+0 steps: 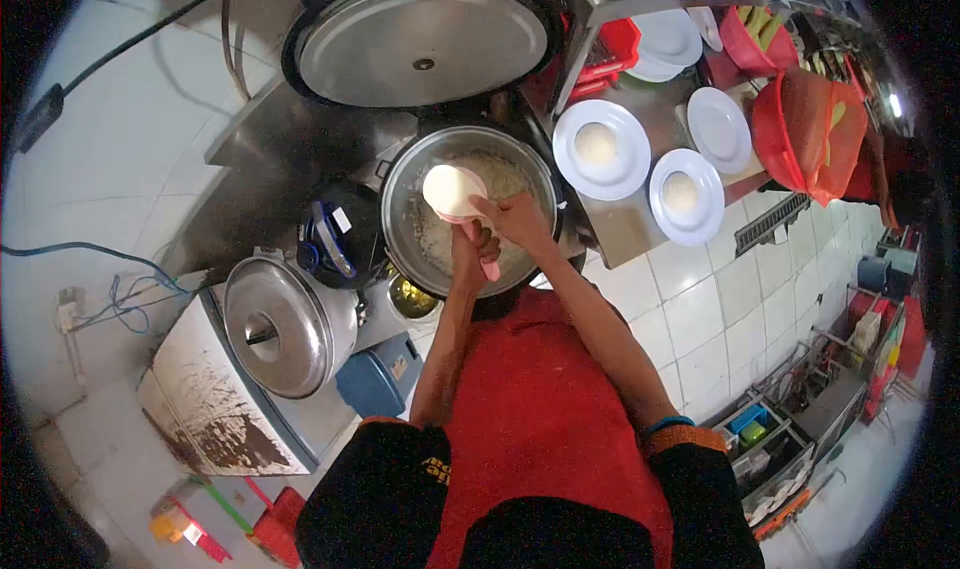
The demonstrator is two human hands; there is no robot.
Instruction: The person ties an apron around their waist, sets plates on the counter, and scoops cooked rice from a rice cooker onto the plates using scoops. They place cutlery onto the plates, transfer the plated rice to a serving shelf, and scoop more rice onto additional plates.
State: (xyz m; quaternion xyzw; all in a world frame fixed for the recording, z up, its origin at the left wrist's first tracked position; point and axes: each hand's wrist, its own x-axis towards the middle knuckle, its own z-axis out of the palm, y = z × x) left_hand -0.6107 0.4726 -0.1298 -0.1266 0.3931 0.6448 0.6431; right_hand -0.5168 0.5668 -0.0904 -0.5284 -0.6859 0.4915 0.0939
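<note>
Over the large round rice cooker pot (388, 209), my left hand (475, 254) is closed around the pink handle of a scoop (453, 189). The scoop's round head looks white and brightly lit; whether that is rice filling it cannot be made out. My right hand (522, 221) is pressed against the near right side of the scoop's head, fingers bent and partly hidden. Loose cooked rice (510, 174) lies in the pot beneath. To the right, two white plates (625, 174) (690, 224) each carry a round mound of rice.
The cooker's lid (425, 44) stands raised behind the pot. A lidded steel pot (280, 324) and a black appliance (335, 234) are at left. More white plates (720, 129), a red basin (785, 134) and a red basket (610, 59) sit on the right counter.
</note>
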